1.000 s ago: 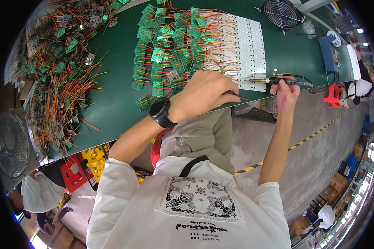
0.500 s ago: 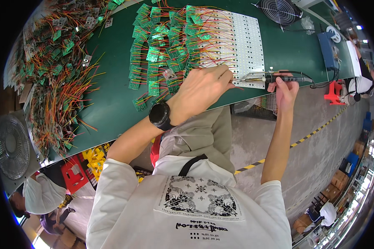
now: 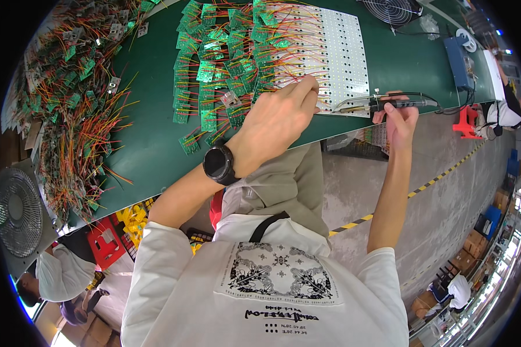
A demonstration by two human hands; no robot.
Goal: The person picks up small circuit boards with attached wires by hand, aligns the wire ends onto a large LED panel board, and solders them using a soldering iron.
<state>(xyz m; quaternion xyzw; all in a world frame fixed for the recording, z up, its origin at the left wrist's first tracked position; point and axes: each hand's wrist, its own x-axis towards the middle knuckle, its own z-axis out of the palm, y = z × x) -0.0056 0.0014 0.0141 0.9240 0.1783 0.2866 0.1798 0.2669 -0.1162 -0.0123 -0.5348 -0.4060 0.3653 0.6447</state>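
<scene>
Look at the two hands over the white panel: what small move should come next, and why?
Probably bring the soldering iron tip left to the wire end. The right hand holds it just off the white panel edge, while the left hand pinches at a wire there, apart from the tip.

The light is bright and even, coming from above, with only soft shadows under the left hand [image 3: 281,115] on the green table [image 3: 150,150]. The white LED panel [image 3: 344,52] at 1 o'clock looks slightly overexposed. The fisheye bends edges strongly, and the corners are black. Focus is sharp in the centre.
</scene>
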